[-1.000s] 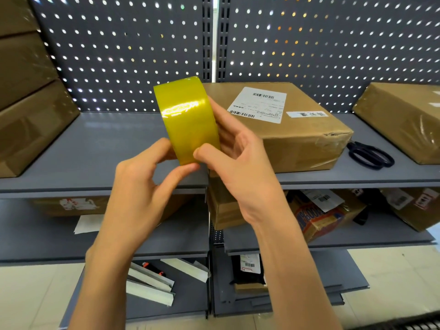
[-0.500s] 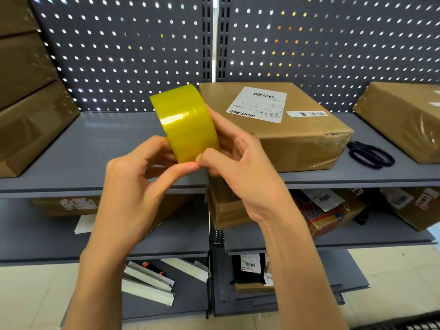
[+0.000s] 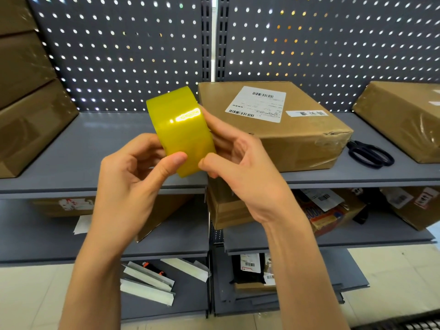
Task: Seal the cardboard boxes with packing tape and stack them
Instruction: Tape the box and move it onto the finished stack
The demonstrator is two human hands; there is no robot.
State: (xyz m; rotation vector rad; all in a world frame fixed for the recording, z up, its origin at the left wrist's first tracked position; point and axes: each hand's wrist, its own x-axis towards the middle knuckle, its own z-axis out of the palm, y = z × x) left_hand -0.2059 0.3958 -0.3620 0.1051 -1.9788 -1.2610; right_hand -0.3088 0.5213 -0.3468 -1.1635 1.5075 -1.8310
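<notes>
- I am holding the tape roll [image 3: 181, 131] in both hands, in front of the top shelf [image 3: 100, 148]: my right hand [image 3: 240, 167] is curled round its far side, and my left hand [image 3: 133, 177] is pressing its thumb on the near face.
- Judgement: I am hunting for the free end. Best to turn the roll slowly and drag a thumbnail across the film.
- Roll: glossy, translucent yellow, smooth, glaring.
- Labelled box [image 3: 269, 125]: matte brown cardboard, flat, film-wrapped corner, resting on the shelf beside black scissors [image 3: 371, 154].
</notes>
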